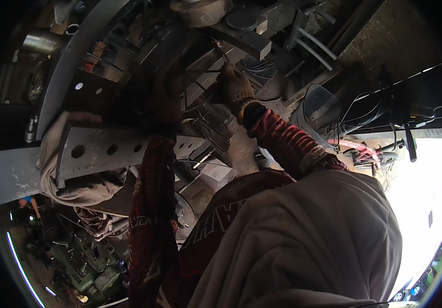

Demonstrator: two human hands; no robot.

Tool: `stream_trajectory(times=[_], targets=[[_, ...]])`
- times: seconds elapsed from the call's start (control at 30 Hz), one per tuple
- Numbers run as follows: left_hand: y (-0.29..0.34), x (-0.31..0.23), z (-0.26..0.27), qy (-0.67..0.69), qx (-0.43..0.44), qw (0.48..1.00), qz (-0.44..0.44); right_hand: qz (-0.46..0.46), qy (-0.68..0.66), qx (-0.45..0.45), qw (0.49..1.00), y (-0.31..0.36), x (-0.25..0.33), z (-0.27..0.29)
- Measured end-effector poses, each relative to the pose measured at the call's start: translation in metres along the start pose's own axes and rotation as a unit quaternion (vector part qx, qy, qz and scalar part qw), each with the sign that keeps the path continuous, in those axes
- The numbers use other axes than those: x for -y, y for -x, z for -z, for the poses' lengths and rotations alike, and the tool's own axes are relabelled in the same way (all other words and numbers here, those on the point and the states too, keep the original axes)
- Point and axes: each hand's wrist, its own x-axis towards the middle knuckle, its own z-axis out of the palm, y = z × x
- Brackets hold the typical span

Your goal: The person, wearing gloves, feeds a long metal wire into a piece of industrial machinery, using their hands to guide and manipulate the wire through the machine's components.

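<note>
My right hand (pixel 235 88), in a worn brown work glove, is closed, and a thin rod (pixel 221 53) sticks out beyond its fingers. Under and beside it lie dark metal bars (pixel 203 77). In deep shadow, my left hand (pixel 163 97) reaches forward above a grey steel beam (pixel 95 151) with a row of round holes. That hand's fingers are too dark to make out. A brownish cloth (pixel 51 154) hangs around the near left end of the beam. Both my arms wear dark red patterned sleeves.
A thick metal block (pixel 252 43) and a rounded lump (pixel 200 13) stand at the far side. Right of my hand are a mesh basket (pixel 316 110) and coiled cables (pixel 259 69). Green machinery (pixel 90 262) stands lower left; a pink bicycle frame (pixel 359 149) is near the bright opening.
</note>
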Motion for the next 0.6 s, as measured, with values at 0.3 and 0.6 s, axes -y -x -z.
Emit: stream_trajectory(times=[0.3, 0.6], targets=[[0.018, -0.160, 0.055, 0.295, -0.010, 0.934, 0.201, 0.101, 0.127, 0.058, 0.985, 0.140, -0.002, 0.022], [0.079, -0.142, 0.111, 0.122, 0.273, 0.952, 0.064, 0.327, 0.564, 0.148, 0.744, 0.156, 0.068, 0.081]])
